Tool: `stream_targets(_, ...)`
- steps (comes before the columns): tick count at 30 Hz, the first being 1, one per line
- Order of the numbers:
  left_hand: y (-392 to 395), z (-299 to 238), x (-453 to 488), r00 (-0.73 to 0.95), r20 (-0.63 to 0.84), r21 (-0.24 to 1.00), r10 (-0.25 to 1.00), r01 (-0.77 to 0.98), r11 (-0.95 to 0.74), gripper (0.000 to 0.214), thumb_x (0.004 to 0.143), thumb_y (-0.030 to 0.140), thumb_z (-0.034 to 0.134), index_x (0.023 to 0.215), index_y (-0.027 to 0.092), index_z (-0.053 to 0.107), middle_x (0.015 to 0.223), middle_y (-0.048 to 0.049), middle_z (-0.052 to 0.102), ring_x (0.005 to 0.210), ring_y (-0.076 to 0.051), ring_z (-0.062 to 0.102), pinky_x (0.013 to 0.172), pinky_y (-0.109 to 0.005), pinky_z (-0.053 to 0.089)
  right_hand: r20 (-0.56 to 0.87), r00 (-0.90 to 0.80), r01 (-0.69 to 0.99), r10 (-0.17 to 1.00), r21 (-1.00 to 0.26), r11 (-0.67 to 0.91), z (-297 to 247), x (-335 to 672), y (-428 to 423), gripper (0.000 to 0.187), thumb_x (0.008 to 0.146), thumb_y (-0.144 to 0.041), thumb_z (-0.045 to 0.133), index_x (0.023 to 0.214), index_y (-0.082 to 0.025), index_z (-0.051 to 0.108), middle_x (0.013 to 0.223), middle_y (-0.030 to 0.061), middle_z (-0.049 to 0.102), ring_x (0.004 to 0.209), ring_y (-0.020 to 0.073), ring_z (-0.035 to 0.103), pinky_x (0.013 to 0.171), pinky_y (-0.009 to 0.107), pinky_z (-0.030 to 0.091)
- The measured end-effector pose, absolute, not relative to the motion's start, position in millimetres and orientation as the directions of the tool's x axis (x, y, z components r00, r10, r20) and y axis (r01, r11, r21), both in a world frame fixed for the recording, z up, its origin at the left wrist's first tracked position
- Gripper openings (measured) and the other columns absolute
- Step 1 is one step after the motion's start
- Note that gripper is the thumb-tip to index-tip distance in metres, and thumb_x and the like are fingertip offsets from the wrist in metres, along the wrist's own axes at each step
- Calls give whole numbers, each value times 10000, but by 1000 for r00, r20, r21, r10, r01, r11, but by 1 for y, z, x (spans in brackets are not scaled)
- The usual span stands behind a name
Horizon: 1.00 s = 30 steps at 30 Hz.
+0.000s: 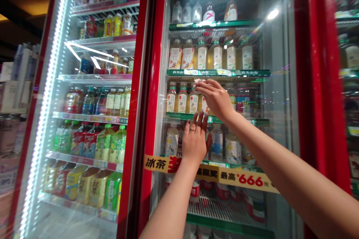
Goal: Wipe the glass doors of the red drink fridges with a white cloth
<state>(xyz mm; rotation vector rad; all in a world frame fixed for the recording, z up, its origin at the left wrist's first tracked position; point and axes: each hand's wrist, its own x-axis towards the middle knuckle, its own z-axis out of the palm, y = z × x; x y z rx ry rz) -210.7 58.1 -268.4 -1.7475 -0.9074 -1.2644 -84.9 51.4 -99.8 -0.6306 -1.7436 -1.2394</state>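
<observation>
A closed glass door [276, 119] of a drinks fridge stands before me. Against it my right hand [214, 97] presses a small crumpled white tissue [199, 81], its fingers bent over it at the height of the third shelf. Lower and to the left, my left hand [195, 138] has its fingers stretched out towards the glass, a ring on one of them, and holds nothing. Behind the glass, bottles of pale yellow drink [183, 99] line the shelf. Part of a yellow promotional strip [230, 176] across the door is hidden by my left forearm.
A red door frame [157, 82] borders the glass on the left. Beyond it stands another lit fridge with several shelves of bottles [103, 142]. At the right edge, a further fridge shows more bottles [352, 54]. Blurred goods [19, 78] stand at the far left.
</observation>
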Motion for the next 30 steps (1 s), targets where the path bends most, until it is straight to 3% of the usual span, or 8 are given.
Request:
stream_targets(5,57,-268,-210,253,963,-191,88,878,-439,729,1106,404,484,1746,136,259,1777,-93,397,1670,-275,372,1349,-505,416,829,-554,767,-76,544,341,-105,-63,45,475,1040,-74,536,1356,-324,788,1422,-7,784,1373,279,657,1144,521,629)
stream_targets(11,58,-269,-209,238,970,-196,52,888,-415,695,1130,403,419,1746,127,255,1781,-89,389,1671,-261,367,1325,-483,445,887,-432,810,-163,462,361,-94,-85,58,431,1064,-140,540,1328,-363,798,1396,-17,793,1316,296,671,1106,555,638)
stream_targets(21,58,-268,-211,257,961,-188,104,879,-439,686,1127,396,431,1749,159,263,1784,-97,377,1670,-288,368,1343,-512,407,825,-556,748,-102,550,370,-110,-77,51,505,1030,-77,545,1389,-351,771,1432,-13,777,1372,296,657,1123,542,644)
stream_targets(27,52,-265,-220,298,950,-230,92,869,-438,676,1141,390,393,1733,85,277,1794,-113,357,1675,-260,358,1354,-456,399,878,-452,795,-157,477,375,-85,-91,59,442,1047,-115,561,1293,-378,817,1377,-39,801,1298,291,687,1097,549,653)
stream_targets(30,58,-258,-238,265,961,-204,79,873,-442,669,1131,351,404,1739,106,269,1774,-109,405,1663,-238,381,1357,-440,395,855,-501,763,-133,509,399,-80,-105,60,435,1046,-113,555,1290,-353,824,1378,-19,802,1314,297,682,1110,558,647)
